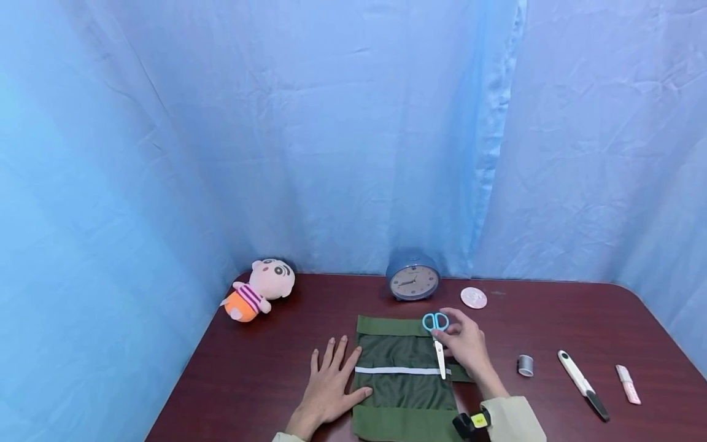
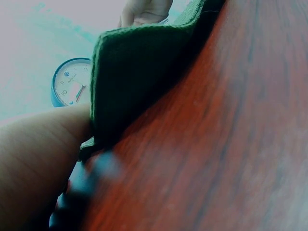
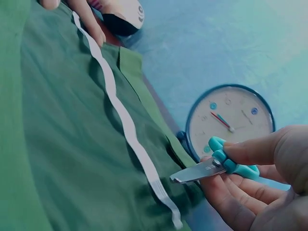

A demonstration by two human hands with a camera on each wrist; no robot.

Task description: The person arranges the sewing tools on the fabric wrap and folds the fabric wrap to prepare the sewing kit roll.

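A green cloth lies spread out on the table, with a white elastic strip running across its middle. My right hand pinches a pair of scissors near the turquoise handles, above the cloth's right side. In the right wrist view the scissors' blades are together and point toward the strip's loose-looking end. With fingers spread, my left hand rests at the cloth's left edge, thumb and index fingertip over it. Only the forearm and a raised cloth edge show close in the left wrist view.
Behind the cloth stand a blue alarm clock and a round pale disc. A plush doll lies at the back left. To the right are a grey thread spool, a white-and-black handled tool and a small pink-and-white tube.
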